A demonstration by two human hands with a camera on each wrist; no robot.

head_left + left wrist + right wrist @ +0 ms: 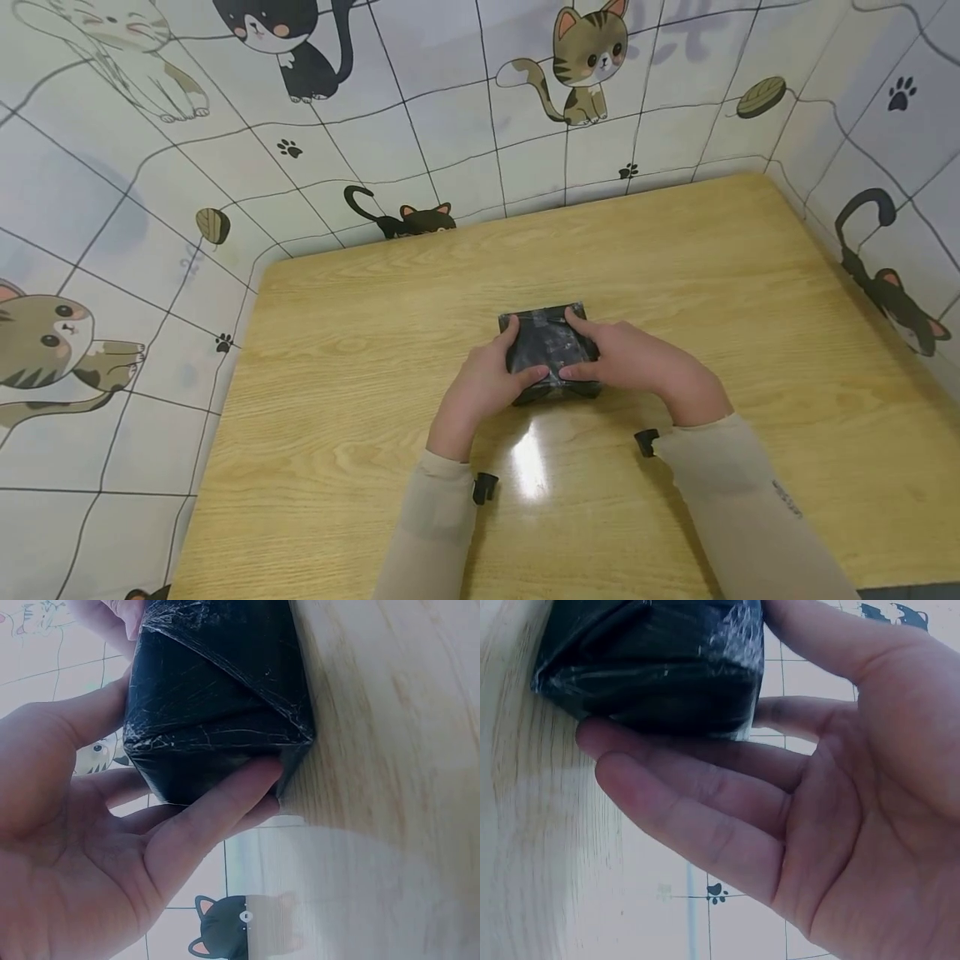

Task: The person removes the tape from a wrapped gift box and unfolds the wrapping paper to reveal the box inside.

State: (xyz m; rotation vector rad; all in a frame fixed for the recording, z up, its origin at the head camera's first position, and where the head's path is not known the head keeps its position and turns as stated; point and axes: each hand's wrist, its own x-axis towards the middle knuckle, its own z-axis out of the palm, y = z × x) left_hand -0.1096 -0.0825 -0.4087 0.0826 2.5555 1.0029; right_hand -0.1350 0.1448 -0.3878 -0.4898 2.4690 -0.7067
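A box-shaped package [550, 343] wrapped in shiny black plastic, with clear tape across it, sits on the wooden table. My left hand [486, 382] holds its left side, thumb on the top near the front edge. From the right, my right hand [637, 357] grips the opposite side, its thumb also on top. The left wrist view shows folded, creased wrapping on the package end [217, 697], with the left fingers against the far side. Over in the right wrist view, the right fingers [705, 799] lie along the package's far side [660, 697].
The light wood table [337, 400] meets white panels [450, 108] with a black grid and cartoon cats at the back and sides. Black clips [485, 488] stick out by the sleeve cuffs. A bright reflection lies in front of the package.
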